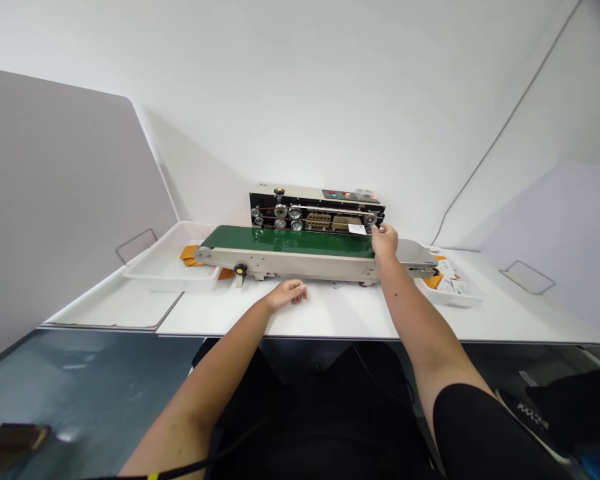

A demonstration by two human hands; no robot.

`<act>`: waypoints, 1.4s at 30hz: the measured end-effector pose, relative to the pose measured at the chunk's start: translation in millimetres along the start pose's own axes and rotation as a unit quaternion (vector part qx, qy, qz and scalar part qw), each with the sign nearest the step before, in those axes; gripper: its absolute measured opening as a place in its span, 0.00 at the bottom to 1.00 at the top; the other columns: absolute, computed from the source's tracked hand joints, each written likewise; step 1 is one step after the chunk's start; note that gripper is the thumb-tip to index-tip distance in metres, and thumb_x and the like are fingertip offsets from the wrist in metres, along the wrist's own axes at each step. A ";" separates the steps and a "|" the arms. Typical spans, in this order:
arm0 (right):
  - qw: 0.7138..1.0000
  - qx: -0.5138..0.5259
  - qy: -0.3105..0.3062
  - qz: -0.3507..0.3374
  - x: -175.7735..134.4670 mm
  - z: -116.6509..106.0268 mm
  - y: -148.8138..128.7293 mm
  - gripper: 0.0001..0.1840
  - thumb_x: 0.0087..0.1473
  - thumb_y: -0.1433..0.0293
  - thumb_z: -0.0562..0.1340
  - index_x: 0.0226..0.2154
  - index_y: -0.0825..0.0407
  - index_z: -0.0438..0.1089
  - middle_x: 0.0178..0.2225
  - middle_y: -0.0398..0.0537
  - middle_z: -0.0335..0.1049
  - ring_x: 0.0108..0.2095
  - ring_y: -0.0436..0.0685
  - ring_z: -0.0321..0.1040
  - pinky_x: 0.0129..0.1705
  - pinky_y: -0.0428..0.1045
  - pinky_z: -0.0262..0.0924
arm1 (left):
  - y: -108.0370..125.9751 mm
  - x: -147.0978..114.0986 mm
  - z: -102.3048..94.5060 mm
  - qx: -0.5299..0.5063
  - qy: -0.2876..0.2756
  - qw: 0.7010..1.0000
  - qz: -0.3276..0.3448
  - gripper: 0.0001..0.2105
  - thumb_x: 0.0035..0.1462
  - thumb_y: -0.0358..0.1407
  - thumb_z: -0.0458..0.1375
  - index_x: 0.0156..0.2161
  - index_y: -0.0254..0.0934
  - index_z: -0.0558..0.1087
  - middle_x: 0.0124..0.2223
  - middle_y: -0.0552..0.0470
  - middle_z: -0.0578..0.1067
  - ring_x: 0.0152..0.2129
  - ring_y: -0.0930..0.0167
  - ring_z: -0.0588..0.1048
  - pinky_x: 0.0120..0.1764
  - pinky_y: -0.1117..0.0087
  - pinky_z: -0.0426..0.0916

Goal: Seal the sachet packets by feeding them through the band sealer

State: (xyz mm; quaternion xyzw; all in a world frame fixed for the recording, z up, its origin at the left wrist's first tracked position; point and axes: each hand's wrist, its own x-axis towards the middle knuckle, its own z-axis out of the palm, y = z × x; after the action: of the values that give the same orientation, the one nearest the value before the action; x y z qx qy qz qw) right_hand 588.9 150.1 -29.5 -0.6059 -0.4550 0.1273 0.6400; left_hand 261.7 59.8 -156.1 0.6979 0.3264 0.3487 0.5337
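Note:
My right hand [385, 241] reaches to the right end of a band sealing machine [317, 210], with its thumb and fingers pinched together. Just left of these fingertips, a small white packet [357, 229] sits against the machine's front, above the green conveyor belt [290, 241]. Whether the fingers hold anything is hidden. On the white table [325, 320], in front of the conveyor, rests my left hand [289, 294]. It is empty, its fingers loosely bent and partly apart.
At the left end of the belt stands a white tray [153, 267] with orange packets [190, 256]. Another white tray [467, 300], by the right end, holds several white and orange packets [447, 273]. A black knob [241, 270] sticks out below the conveyor.

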 end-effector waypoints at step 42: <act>0.788 -0.272 -0.484 -0.266 -161.0 44.0 69.7 0.30 0.61 0.53 0.59 0.62 0.47 0.63 0.61 0.53 0.64 0.59 0.66 0.61 0.60 0.58 0.53 | -1.9 8.2 0.8 0.068 0.084 0.994 0.022 0.18 0.57 0.51 0.60 0.35 0.35 0.72 0.34 0.49 0.77 0.28 0.71 0.73 0.34 0.71 0.68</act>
State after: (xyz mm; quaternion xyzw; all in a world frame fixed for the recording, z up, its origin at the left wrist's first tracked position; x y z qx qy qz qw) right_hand 494.4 80.4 -167.2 -0.4689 -0.8641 0.0991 0.1533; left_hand 266.6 66.6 -157.0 0.7081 0.3777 0.3942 0.4478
